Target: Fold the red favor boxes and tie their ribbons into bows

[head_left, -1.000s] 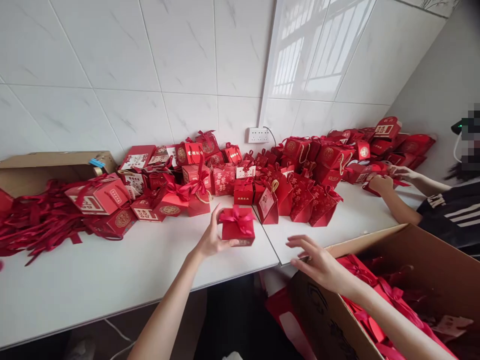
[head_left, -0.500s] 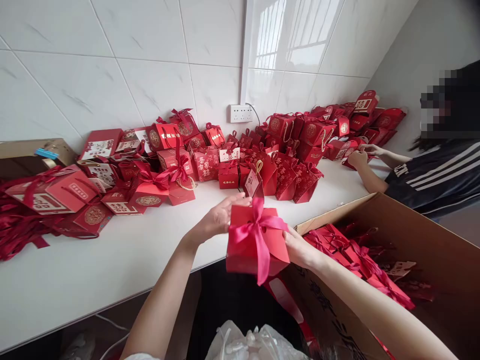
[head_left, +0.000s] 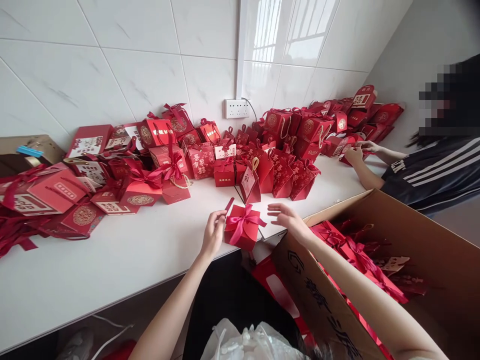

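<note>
A small red gift box (head_left: 240,240), topped with a pink-red ribbon bow (head_left: 244,220), sits at the front edge of the white table. My left hand (head_left: 213,232) is at the box's left side, its fingers curled together. A short dark red ribbon-like strip (head_left: 230,204) sticks up from those fingertips. To the right of the box, my right hand (head_left: 287,221) is held apart from it, fingers spread and holding nothing. Just behind the box stands a red bag-shaped box (head_left: 250,185) with a tag and gold loop.
Many red gift boxes (head_left: 142,192) line the table (head_left: 123,260) along the tiled wall. A large cardboard carton (head_left: 318,295) at front right holds more red boxes. At right, another person's hands (head_left: 356,152) handle red boxes. A socket strip (head_left: 237,108) is on the wall.
The bow-tied box has gone from being held between both hands above the table edge down onto the table. My right hand has let go and opened; my left hand stays beside it.
</note>
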Tool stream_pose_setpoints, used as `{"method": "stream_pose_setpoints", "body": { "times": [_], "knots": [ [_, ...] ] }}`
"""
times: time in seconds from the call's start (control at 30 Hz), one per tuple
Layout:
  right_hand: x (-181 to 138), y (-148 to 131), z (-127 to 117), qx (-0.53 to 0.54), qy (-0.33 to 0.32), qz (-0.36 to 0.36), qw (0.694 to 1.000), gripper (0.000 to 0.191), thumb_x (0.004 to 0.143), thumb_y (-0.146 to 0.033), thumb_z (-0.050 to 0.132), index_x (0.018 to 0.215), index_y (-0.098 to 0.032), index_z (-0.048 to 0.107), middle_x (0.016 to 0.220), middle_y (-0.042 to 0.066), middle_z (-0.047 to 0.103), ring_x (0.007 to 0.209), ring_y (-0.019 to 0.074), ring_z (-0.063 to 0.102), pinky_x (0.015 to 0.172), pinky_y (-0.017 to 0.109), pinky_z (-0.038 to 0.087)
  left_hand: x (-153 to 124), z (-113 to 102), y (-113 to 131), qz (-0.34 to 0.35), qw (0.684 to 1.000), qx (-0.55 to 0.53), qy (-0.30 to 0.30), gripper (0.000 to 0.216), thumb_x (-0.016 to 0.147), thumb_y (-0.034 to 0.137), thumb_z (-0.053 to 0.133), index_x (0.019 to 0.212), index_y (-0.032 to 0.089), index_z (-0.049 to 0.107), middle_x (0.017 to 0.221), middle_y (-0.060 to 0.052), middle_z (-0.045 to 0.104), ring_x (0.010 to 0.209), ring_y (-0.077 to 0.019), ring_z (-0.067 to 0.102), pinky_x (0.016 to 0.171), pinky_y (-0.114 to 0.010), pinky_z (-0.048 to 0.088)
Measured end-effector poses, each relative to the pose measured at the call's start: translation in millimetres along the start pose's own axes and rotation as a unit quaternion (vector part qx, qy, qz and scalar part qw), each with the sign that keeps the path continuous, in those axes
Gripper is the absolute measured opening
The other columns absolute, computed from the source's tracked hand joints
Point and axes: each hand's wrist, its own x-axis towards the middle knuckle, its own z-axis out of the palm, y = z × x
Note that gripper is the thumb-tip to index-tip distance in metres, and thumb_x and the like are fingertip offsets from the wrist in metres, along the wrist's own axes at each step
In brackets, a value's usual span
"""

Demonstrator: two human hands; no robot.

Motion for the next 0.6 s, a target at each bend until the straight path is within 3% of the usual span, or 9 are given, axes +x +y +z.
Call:
{"method": "stream_pose_setpoints", "body": {
  "times": [0.1, 0.2, 0.3, 0.43, 0.6],
  "knots": [
    [16, -16, 2, -0.051, 0.005, -0.020, 0.998, 0.036, 0.079, -0.046, 0.042, 0.095, -0.018, 0.059, 0.097, 0.008, 0.061, 0.084, 0.0184, 0.060, 0.068, 0.030, 0.047, 2, -2, 8, 0.027, 0.999, 0.026, -0.008, 0.036, 0.081, 0.052, 0.041, 0.096, 0.021, 0.050, 0.089, -0.003, 0.054, 0.082, -0.0171, 0.053, 0.077, -0.030, 0.042],
    [33, -28, 17, -0.110, -0.015, -0.050, 0.993, 0.033, 0.076, -0.049, 0.053, 0.079, -0.018, 0.063, 0.077, 0.003, 0.063, 0.072, 0.0165, 0.057, 0.065, 0.028, 0.043, 8, -1, 20, 0.027, 0.996, 0.060, -0.067, 0.031, 0.073, 0.049, 0.056, 0.084, 0.021, 0.048, 0.073, 0.002, 0.049, 0.066, -0.0142, 0.048, 0.064, -0.026, 0.040],
    [40, -34, 32, -0.148, -0.024, -0.082, 0.985, 0.025, 0.073, -0.042, 0.059, 0.067, -0.018, 0.061, 0.067, 0.000, 0.061, 0.064, 0.0140, 0.053, 0.062, 0.026, 0.039, 12, -1, 28, 0.010, 0.988, 0.101, -0.113, 0.027, 0.074, 0.046, 0.057, 0.074, 0.021, 0.045, 0.066, 0.004, 0.046, 0.058, -0.0127, 0.044, 0.058, -0.025, 0.036],
    [28, -32, 35, -0.173, 0.007, -0.098, 0.980, 0.020, 0.073, -0.036, 0.058, 0.064, -0.019, 0.053, 0.061, -0.002, 0.055, 0.057, 0.0120, 0.047, 0.056, 0.025, 0.036, 9, -3, 34, -0.001, 0.985, 0.122, -0.126, 0.029, 0.079, 0.045, 0.052, 0.067, 0.021, 0.041, 0.063, 0.004, 0.044, 0.059, -0.0128, 0.045, 0.058, -0.025, 0.035],
    [0, -24, 26, -0.186, 0.029, -0.050, 0.981, 0.033, 0.077, -0.046, 0.052, 0.059, -0.020, 0.042, 0.053, -0.005, 0.045, 0.050, 0.0103, 0.039, 0.049, 0.025, 0.031, 2, -4, 38, -0.024, 0.979, 0.140, -0.145, 0.032, 0.080, 0.046, 0.051, 0.065, 0.020, 0.040, 0.058, 0.005, 0.038, 0.055, -0.0115, 0.040, 0.056, -0.025, 0.031]
  ]
}}
